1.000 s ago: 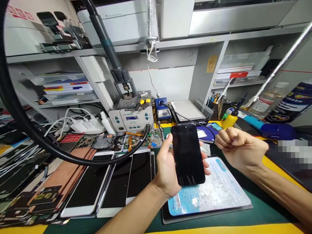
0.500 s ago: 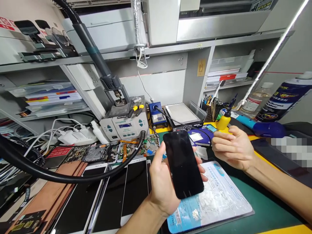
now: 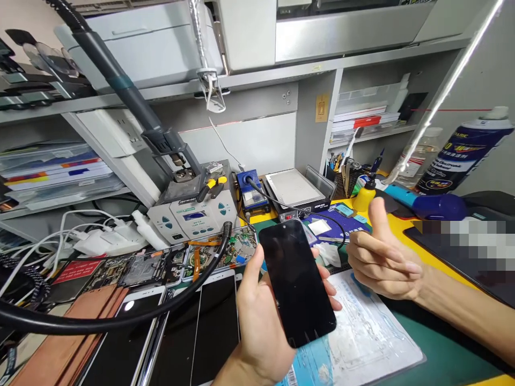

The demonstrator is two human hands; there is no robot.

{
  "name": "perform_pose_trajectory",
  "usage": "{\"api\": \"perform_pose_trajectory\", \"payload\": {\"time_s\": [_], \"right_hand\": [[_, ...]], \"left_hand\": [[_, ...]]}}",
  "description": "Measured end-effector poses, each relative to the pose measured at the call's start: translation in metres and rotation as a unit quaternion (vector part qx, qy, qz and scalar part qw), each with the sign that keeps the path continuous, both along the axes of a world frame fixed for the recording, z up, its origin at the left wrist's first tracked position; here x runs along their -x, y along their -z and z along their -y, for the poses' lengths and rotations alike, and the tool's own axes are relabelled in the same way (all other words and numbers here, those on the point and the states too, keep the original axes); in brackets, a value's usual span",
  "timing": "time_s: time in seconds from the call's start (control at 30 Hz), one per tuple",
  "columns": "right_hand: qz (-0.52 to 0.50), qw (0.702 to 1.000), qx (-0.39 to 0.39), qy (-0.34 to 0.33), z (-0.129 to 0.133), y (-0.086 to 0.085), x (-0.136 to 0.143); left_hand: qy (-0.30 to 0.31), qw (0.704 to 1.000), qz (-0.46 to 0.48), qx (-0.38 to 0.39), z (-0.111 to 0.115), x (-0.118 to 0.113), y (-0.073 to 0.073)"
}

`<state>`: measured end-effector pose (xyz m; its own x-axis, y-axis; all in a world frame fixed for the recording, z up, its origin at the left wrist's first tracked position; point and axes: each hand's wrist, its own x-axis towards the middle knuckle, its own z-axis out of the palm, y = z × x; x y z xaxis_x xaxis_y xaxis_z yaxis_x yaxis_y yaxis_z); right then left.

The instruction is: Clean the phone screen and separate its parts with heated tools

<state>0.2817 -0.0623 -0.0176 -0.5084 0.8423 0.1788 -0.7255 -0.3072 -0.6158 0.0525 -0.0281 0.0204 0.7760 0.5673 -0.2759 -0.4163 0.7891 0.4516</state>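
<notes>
My left hand (image 3: 261, 321) holds a black smartphone (image 3: 298, 284) with its dark screen facing up, thumb on the left edge and fingertips along the right edge. The phone is above a white and blue plastic packet (image 3: 370, 327) lying on the green mat. To the right of the phone, my right hand (image 3: 384, 260) is raised with nothing in it, its thumb pointing up and apart from the partly curled fingers. Behind that hand stands a yellow bottle (image 3: 364, 197).
A black hose (image 3: 120, 324) arcs across the left over several phones (image 3: 217, 321). Circuit boards (image 3: 241, 246) lie behind them. At the back are a soldering station (image 3: 193, 217) and a flat heating plate (image 3: 293, 187). A spray can (image 3: 462, 153) stands at the right.
My right hand has turned and its thumb now sticks up, away from the fingers. The view has shifted, while the phone stays in my left hand.
</notes>
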Motion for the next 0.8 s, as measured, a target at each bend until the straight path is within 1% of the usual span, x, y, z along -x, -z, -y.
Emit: {"api": "perform_pose_trajectory", "payload": {"time_s": [0.07, 0.1, 0.17, 0.23, 0.37, 0.43, 0.5, 0.57, 0.63, 0.67, 0.73, 0.8], "right_hand": [[-0.058, 0.998, 0.001, 0.026, 0.002, -0.005, 0.005], [-0.071, 0.997, 0.002, 0.039, 0.002, -0.007, 0.006], [-0.065, 0.996, 0.001, 0.06, 0.002, -0.007, 0.007], [-0.051, 0.995, -0.019, 0.086, 0.002, -0.002, 0.003], [-0.017, 0.982, -0.095, 0.16, 0.004, 0.01, -0.011], [0.025, 0.97, -0.118, 0.212, 0.004, 0.014, -0.017], [0.087, 0.948, -0.123, 0.282, 0.003, 0.014, -0.019], [0.165, 0.908, -0.114, 0.367, 0.0, 0.009, -0.022], [0.251, 0.847, -0.095, 0.46, -0.001, -0.002, -0.029], [0.294, 0.807, -0.084, 0.505, 0.0, -0.01, -0.035], [0.38, 0.718, -0.057, 0.58, 0.005, -0.033, -0.055], [0.467, 0.627, -0.022, 0.623, 0.012, -0.061, -0.081]], "left_hand": [[-0.003, 1.0, -0.001, 0.003, 0.0, 0.001, 0.0], [-0.004, 1.0, -0.002, 0.006, 0.0, 0.001, -0.001], [-0.005, 1.0, -0.004, 0.013, 0.0, 0.002, -0.002], [-0.007, 1.0, -0.005, 0.016, 0.001, 0.002, -0.004], [-0.029, 0.999, -0.019, 0.001, 0.003, 0.001, -0.007], [-0.041, 0.999, -0.024, -0.003, 0.004, 0.001, -0.007], [-0.043, 0.999, -0.024, -0.01, 0.004, 0.001, -0.006], [-0.046, 0.998, -0.027, -0.029, 0.003, 0.001, -0.004], [-0.056, 0.996, -0.035, -0.052, 0.002, 0.0, -0.003], [-0.059, 0.996, -0.034, -0.06, 0.002, -0.001, -0.003], [-0.062, 0.995, -0.028, -0.073, 0.002, -0.001, -0.003], [-0.059, 0.994, -0.019, -0.086, 0.003, -0.001, -0.005]]}}
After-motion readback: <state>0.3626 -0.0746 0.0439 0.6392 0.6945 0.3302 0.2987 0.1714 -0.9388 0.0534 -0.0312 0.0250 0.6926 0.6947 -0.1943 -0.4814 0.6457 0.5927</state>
